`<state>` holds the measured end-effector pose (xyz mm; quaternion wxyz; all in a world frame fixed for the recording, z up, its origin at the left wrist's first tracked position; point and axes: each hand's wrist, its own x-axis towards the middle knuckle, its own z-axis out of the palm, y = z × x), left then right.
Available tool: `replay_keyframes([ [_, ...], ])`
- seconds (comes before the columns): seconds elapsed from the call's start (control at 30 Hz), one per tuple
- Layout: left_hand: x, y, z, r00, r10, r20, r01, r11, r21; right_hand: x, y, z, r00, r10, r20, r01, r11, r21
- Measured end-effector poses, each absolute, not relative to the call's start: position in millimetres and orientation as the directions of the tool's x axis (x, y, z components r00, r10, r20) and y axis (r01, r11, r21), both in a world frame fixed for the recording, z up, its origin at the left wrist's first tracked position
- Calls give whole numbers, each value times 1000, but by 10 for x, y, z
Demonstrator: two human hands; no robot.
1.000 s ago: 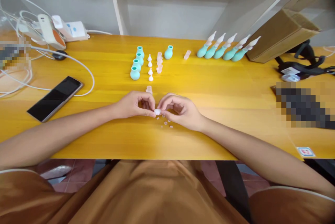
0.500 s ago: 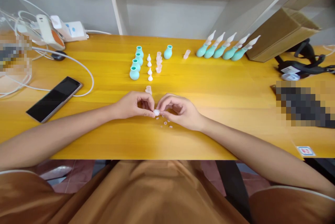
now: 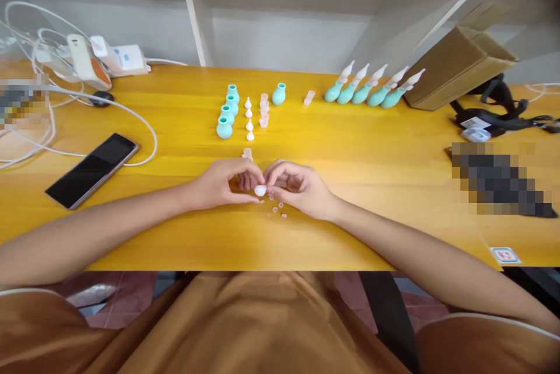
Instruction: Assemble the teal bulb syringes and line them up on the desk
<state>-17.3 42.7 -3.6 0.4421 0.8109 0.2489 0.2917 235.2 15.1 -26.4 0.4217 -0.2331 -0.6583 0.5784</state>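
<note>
- Head view: the left hand [image 3: 219, 183] and right hand [image 3: 297, 186] meet at the near middle of the surface [image 3: 371, 187], fingertips pinched together on one small white tip [image 3: 260, 190].
- Both hands are closed in a fine pinch on that tip; it sits between them, just above the wood, and which hand bears more of it cannot be told.
- Just below the right hand's fingers lie a few tiny loose bits [image 3: 276, 209], pale and ring-like, touching the surface.
- Just beyond the hands stands a clear cap [image 3: 247, 154].
- Farther back come rows: teal bulbs [image 3: 227, 112], white tips [image 3: 249, 119], clear caps [image 3: 263, 110], then one lone bulb [image 3: 279, 94] and one lone cap [image 3: 308, 97].
- Well to the right, five finished pieces [image 3: 371, 89] lie side by side, bulb and tip joined, next to a box [image 3: 455, 67].
- Far left, a phone [image 3: 93, 170] lies among cables [image 3: 131, 129].
- As a judgement, the fitting goes best with the tip held still in one hand while the other works, wrists rested on the wood, and pressure kept light so the soft part does not fold.
- Working low over the wood should help too: a dropped bit then stays near the others instead of rolling off the near edge.
</note>
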Motion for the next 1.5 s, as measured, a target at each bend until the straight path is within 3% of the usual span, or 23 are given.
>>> replay_keyframes([
  [0.2, -186, 385, -4, 709, 609, 355, 180, -643, 745, 2343, 142, -238, -546, 786, 288, -118, 268, -956],
  [0.4, -173, 410, 1, 658, 618, 430, 165, -675, 719, 2411, 228, -204, -369, 873, 319, -93, 306, -947],
  [0.63, -186, 403, -32, 653, 669, 355, 177, -591, 787, 2440, 303, -247, -237, 952, 194, -131, 167, -977],
  [0.83, -174, 390, -22, 655, 677, 337, 169, -565, 808, 2449, 309, -250, -257, 946, 199, -195, 150, -969],
  [1.1, -170, 387, -34, 643, 712, 282, 250, -542, 802, 2436, 379, -244, -63, 985, 160, -231, 141, -963],
  [1.2, -177, 374, -52, 669, 671, 320, 305, -640, 705, 2438, 394, -252, -39, 986, 164, -215, 152, -965],
  [1.37, -173, 337, -92, 761, 548, 348, 399, -818, 414, 2430, 389, -240, -57, 986, 154, -234, 137, -963],
  [1.5, -169, 322, -119, 758, 565, 327, 485, -823, 296, 2436, 415, -206, -91, 991, 100, -279, 71, -958],
])
